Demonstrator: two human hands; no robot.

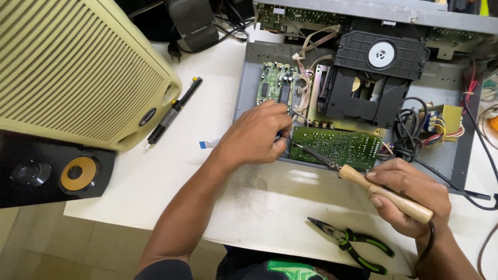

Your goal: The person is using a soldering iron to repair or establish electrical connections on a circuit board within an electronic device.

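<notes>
My right hand [410, 194] grips the wooden handle of a soldering iron [363, 182], whose metal tip rests over the green circuit board [337, 147] at the front of an opened disc player chassis [249, 78]. My left hand [259, 135] is closed with its fingertips pinched at the left edge of that board, beside a smaller green board [275, 83]; what it pinches is hidden by the fingers. A black disc drive unit [376, 72] sits in the middle of the chassis.
Green-handled pliers [353, 242] lie on the white table [207, 181] near my right wrist. A black desoldering pump [174, 111] lies left of the chassis. A beige slatted speaker [78, 67] and a black speaker [52, 173] stand at the left. A yellow transformer [441, 122] with wires sits at right.
</notes>
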